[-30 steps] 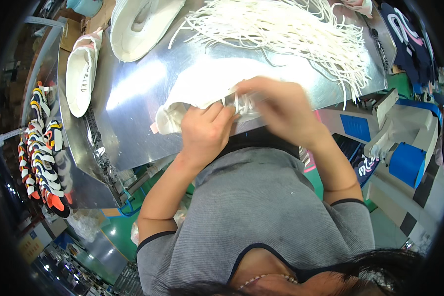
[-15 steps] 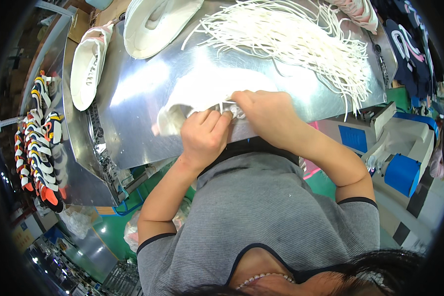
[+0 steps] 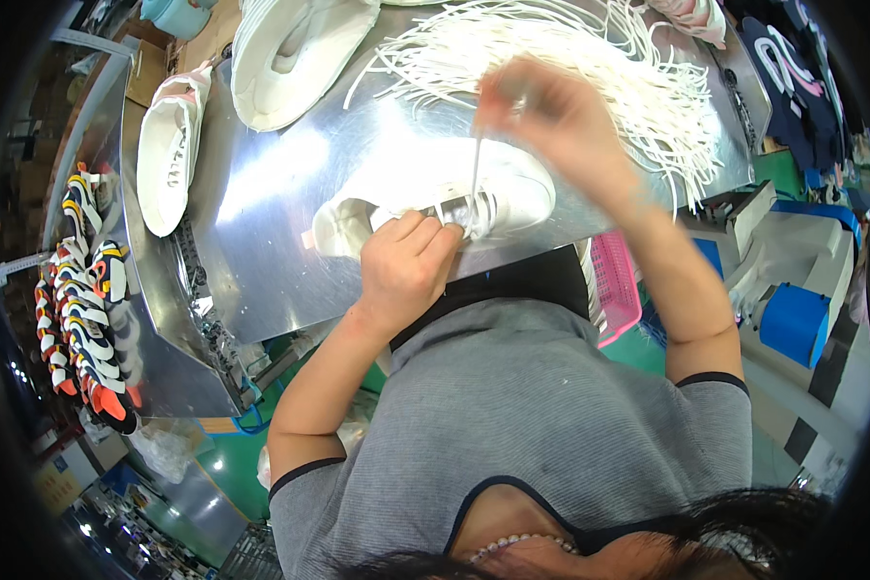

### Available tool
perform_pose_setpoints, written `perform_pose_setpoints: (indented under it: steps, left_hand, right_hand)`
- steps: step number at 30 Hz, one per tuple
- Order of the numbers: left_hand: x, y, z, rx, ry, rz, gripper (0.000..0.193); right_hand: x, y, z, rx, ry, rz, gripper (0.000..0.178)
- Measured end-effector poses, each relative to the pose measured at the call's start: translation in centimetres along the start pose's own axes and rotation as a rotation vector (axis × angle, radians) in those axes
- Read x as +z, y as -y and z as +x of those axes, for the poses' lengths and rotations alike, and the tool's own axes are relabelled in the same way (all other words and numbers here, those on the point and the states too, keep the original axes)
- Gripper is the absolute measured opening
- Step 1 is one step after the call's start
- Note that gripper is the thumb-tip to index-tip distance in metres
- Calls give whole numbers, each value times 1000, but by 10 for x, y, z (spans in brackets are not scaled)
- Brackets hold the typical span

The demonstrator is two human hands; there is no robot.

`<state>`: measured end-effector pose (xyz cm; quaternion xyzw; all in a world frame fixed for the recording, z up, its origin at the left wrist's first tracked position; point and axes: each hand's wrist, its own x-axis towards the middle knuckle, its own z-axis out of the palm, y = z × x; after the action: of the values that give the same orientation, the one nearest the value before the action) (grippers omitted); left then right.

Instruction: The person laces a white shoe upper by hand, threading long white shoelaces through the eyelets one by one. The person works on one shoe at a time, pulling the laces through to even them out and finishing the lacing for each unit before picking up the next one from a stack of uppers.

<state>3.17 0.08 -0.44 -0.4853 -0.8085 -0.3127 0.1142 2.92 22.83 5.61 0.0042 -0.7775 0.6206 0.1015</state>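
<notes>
A white shoe upper [image 3: 520,193] lies on its side on the metal table in front of me, toe to the right, its collar opening at the left. My left hand [image 3: 406,263] is closed on the edge of its eyelet area, fingertips by the tongue. Raised above the shoe, my right hand [image 3: 551,111] is blurred by motion. From its fingers a white shoelace [image 3: 476,174] runs taut down to the eyelets. The fingers look pinched on the lace.
Many loose white laces [image 3: 570,87] lie in a heap at the far right. White shoe parts [image 3: 295,58] and a pink-white shoe upper [image 3: 172,155] sit at the left. Colourful shoe pieces [image 3: 87,319] stand stacked beyond the table's left edge. A pink basket [image 3: 616,280] is below the table.
My right hand has risen up and away from the shoe, drawing the lace out taut. My left hand stays at the eyelets. The shoe's toe has come into fuller view.
</notes>
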Motion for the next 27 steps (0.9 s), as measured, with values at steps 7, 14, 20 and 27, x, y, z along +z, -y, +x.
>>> perform_pose_setpoints:
  steps: [7, 14, 20, 27]
  left_hand:
    - [-4, -4, 5, 9, 79, 7, 20]
    - [-7, -6, 6, -137, 23, -109, 40]
    - [-18, -20, 10, -808, 146, -157, 49]
    - [7, -8, 7, -628, -68, 76, 50]
  right_hand:
    - [-88, 75, 36, -291, -441, 55, 16]
    - [4, -25, -30, 248, 29, 324, 18]
    - [36, -48, -35, 347, 171, 195, 17]
    - [53, -58, -47, 87, 43, -12, 19]
